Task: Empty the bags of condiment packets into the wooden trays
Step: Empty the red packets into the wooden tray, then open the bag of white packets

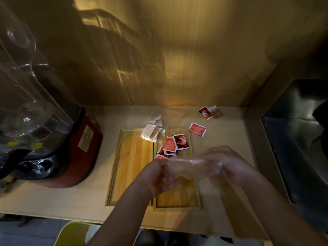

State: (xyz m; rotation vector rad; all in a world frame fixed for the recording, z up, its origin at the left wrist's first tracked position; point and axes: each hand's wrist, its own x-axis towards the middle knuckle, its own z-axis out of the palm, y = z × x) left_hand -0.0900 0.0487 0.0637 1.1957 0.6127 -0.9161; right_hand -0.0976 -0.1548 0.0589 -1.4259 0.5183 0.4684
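Two wooden trays lie side by side on the counter: the left tray (130,167) and the right tray (179,197). Several red packets (173,145) are piled at the far end of the right tray. My left hand (160,176) and my right hand (223,162) hold a clear empty plastic bag (189,165) stretched between them above the right tray. A second clear bag (155,129) with white and tan packets rests on the far edge of the left tray. One red packet (197,129) lies on the counter beyond the right tray.
A red blender base with a clear jug (53,139) stands at the left. A red, a white and a brown packet (210,112) lie near the back wall. A steel sink (298,148) sits to the right. The counter's front edge runs below the trays.
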